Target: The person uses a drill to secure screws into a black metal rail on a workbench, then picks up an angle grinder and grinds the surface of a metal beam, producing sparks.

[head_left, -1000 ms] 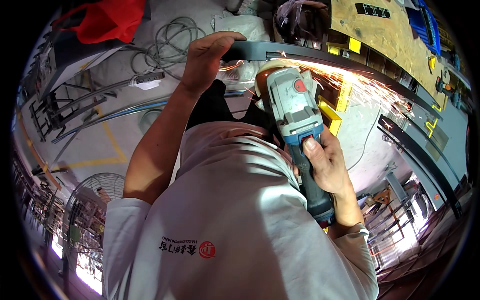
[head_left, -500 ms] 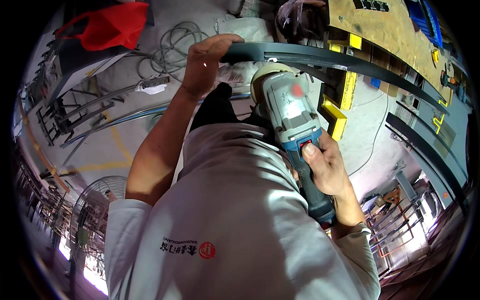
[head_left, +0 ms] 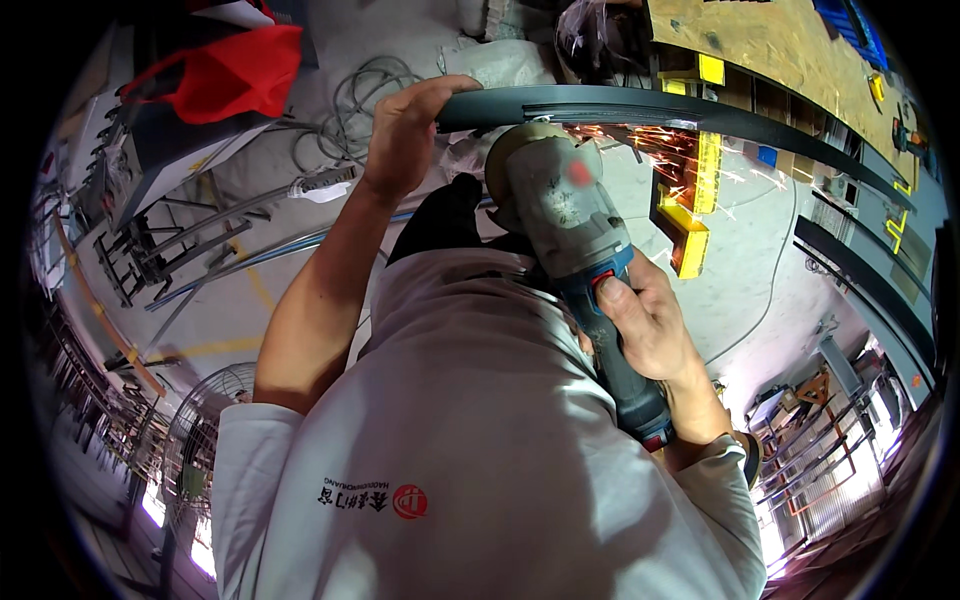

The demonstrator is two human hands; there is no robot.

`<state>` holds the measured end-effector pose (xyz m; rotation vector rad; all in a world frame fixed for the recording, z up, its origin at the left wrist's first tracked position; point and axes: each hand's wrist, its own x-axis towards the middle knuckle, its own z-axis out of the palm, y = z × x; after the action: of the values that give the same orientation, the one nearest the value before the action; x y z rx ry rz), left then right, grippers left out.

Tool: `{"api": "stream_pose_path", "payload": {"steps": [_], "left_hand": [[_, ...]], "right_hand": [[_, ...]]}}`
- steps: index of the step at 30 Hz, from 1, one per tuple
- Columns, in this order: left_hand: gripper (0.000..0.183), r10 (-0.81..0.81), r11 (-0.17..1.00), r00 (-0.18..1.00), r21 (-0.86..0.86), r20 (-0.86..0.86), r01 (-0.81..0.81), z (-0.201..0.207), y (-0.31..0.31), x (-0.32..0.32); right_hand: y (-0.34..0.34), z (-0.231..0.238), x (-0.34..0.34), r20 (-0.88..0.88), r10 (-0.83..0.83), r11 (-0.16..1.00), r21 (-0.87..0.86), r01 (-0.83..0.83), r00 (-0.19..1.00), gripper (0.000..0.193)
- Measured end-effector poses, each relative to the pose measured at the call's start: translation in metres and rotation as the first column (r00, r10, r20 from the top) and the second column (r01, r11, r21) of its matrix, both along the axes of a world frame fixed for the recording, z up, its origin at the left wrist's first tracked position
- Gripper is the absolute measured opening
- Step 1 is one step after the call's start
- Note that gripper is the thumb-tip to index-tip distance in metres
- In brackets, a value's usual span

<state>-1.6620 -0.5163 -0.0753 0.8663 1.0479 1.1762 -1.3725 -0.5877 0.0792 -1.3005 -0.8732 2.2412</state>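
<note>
My right hand (head_left: 648, 318) grips the body of an angle grinder (head_left: 570, 205), thumb by its red switch. The grinder's round disc (head_left: 512, 160) meets the near edge of a long dark metal profile (head_left: 600, 105), and orange sparks (head_left: 665, 150) fly off to the right from there. At the profile's left end, my left hand (head_left: 408, 135) is closed around it, fingers over the top. The profile runs across to the far right. Exactly where the disc bites is partly hidden by the grinder head.
A wooden workbench (head_left: 740, 40) stands at the back right, with yellow brackets (head_left: 690, 235) below it. Coiled cable (head_left: 365, 95) and metal bars lie on the floor to the left. A red bag (head_left: 235, 75) sits at the far left, above a wire-cage fan (head_left: 205, 420).
Sparks now spray from the profile, where none showed before. The grinder head has shifted slightly left and its disc has come up against the profile. My left hand keeps its hold.
</note>
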Motion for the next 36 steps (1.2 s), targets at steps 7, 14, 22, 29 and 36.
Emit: {"api": "stream_pose_path", "payload": {"steps": [7, 14, 22, 29, 36], "left_hand": [[0.046, 0.005, 1.000, 1.000, 0.009, -0.026, -0.005, -0.002, -0.001, 0.000], [0.044, 0.003, 1.000, 0.999, 0.021, -0.046, -0.002, 0.001, -0.001, 0.000], [0.043, -0.002, 0.998, 0.997, -0.064, 0.077, 0.007, 0.003, -0.003, -0.002], [0.036, -0.001, 0.998, 1.000, 0.056, 0.001, 0.001, -0.002, -0.002, -0.003], [0.038, 0.095, 0.845, 0.853, 0.494, -0.514, 0.204, -0.013, 0.002, -0.011]], "right_hand": [[-0.001, -0.004, 0.000, -0.015, 0.010, 0.999, 0.030, -0.010, 1.000, 0.038], [0.001, -0.002, -0.002, -0.004, 0.009, 1.000, 0.008, -0.009, 1.000, 0.040], [0.002, 0.002, -0.003, 0.069, 0.028, 1.000, -0.008, -0.028, 0.997, 0.040], [-0.001, -0.002, 0.001, 0.094, 0.039, 0.999, 0.006, -0.040, 0.995, 0.041], [-0.003, -0.004, -0.003, 0.139, 0.021, 0.996, 0.078, -0.032, 0.990, 0.040]]}}
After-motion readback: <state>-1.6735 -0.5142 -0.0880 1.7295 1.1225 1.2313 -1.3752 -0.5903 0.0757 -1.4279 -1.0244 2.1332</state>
